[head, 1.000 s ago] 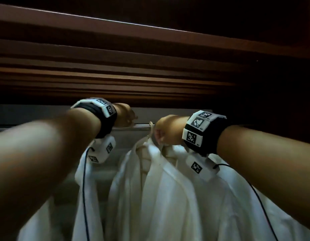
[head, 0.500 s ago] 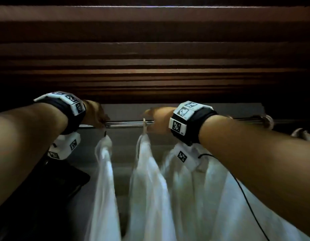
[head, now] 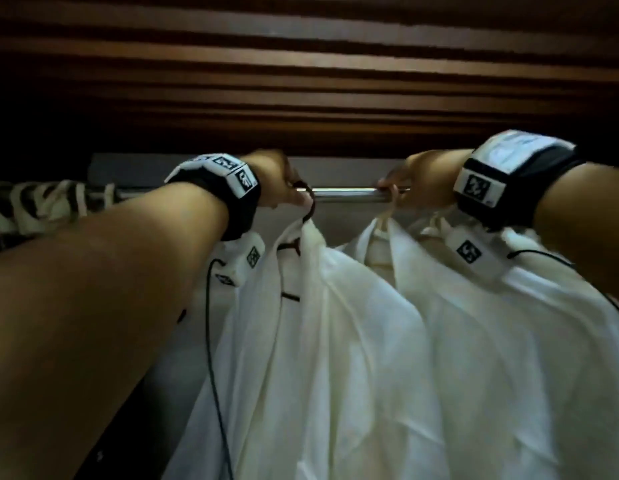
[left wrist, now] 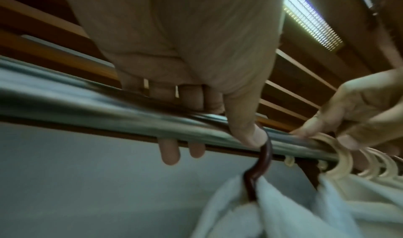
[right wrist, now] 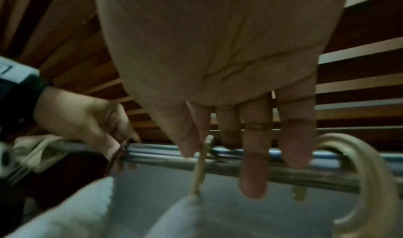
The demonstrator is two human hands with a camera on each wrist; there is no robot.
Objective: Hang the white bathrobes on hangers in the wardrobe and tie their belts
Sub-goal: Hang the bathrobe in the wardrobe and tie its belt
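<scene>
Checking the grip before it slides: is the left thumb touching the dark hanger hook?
Touching. The left wrist view shows the left hand's thumb pressed against the dark hanger hook at the rail.

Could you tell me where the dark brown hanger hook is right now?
In the left wrist view, the dark brown hanger hook hangs over the metal rail, under the left hand's thumb.

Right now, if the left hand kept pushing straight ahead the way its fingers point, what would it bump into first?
The left hand is already on the metal rail, fingers curled over it, thumb against the dark hanger hook. Past the rail, it would probably meet the grey back wall; depth is unclear.
</scene>
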